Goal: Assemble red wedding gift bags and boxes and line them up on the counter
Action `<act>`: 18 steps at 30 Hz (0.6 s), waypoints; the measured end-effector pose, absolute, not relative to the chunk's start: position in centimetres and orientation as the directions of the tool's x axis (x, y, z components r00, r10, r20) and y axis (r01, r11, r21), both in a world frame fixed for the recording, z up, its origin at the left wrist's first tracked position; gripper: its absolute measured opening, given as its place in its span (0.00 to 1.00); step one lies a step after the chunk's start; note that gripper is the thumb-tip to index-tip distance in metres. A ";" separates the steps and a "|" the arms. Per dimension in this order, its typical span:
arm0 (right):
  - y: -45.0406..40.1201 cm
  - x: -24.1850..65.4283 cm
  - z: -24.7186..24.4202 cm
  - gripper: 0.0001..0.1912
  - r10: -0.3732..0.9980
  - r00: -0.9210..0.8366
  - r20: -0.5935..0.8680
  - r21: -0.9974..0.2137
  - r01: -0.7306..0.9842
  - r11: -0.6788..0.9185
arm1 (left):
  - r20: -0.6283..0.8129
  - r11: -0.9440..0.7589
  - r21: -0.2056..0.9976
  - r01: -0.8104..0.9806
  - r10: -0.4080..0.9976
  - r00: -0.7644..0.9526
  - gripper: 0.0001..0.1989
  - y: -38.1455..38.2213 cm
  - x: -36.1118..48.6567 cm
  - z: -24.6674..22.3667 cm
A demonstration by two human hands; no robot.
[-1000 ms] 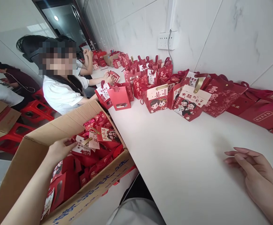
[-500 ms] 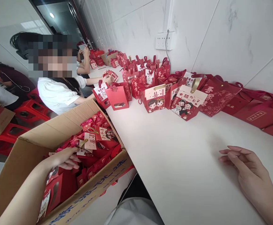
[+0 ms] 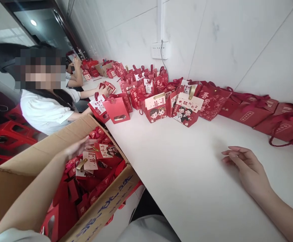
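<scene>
My left hand is over the open cardboard carton, fingers stretched out and slightly blurred, holding nothing I can see. Under and beside it lie red gift boxes, among them one with a cream flap and gold handle and one with a printed couple. Whether the fingertips touch any box I cannot tell. My right hand hovers low over the white table, palm inward, fingers loosely bent and empty. Nearest beyond it stands a red box with a bride and groom picture.
Along the wall stand many red gift boxes, including a plain one with a window and larger bags with rope handles. A co-worker in a white top sits past the carton, hands on a red box. Red stools stand left.
My left hand has moved farther over the carton, away from me, fingers now stretched forward. My right hand keeps nearly the same pose. The view has turned slightly right.
</scene>
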State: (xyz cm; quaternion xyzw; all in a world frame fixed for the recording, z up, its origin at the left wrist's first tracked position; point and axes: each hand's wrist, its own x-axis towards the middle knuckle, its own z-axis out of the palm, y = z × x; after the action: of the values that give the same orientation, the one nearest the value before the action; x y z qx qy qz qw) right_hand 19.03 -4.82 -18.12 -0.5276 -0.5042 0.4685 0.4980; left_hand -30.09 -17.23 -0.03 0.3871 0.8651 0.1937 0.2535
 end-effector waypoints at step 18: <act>-5.0 18.7 -17.8 0.16 0.998 0.058 -0.003 -0.994 0.105 -0.009 | -0.709 0.710 0.663 0.238 0.697 -0.104 0.26 -14.8 -40.6 -7.7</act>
State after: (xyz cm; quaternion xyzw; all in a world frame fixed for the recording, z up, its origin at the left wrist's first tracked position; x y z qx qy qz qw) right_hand 18.73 -4.97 -17.81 -0.5416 -0.5094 0.4597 0.4857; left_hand -40.60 -14.84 -7.69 0.3263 0.7165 0.1964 0.5845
